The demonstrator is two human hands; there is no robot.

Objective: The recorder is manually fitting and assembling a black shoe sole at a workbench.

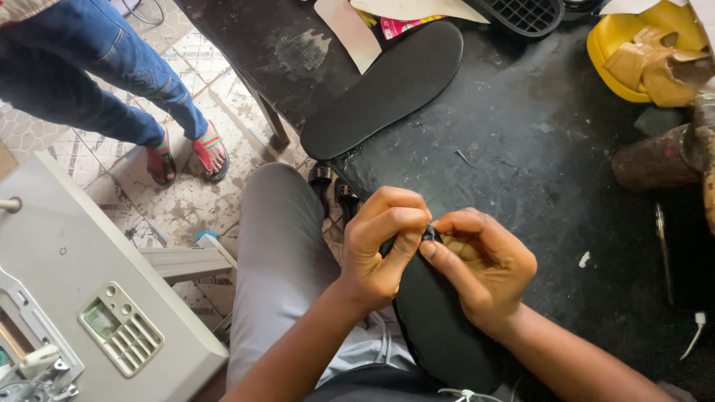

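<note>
Pinching grips of left hand and right hand on black sole

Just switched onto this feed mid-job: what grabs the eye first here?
Both hands, left hand and right hand, pinch the tip of a black sole piece at centre frame. A second black sole lies flat on the dark workbench above them. A yellow bowl of scraps sits top right.

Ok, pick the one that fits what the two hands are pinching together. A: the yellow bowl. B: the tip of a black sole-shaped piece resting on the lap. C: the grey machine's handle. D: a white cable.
B: the left hand and right hand meet with their fingertips on the upper end of the black sole piece, which runs down over the lap.
</note>
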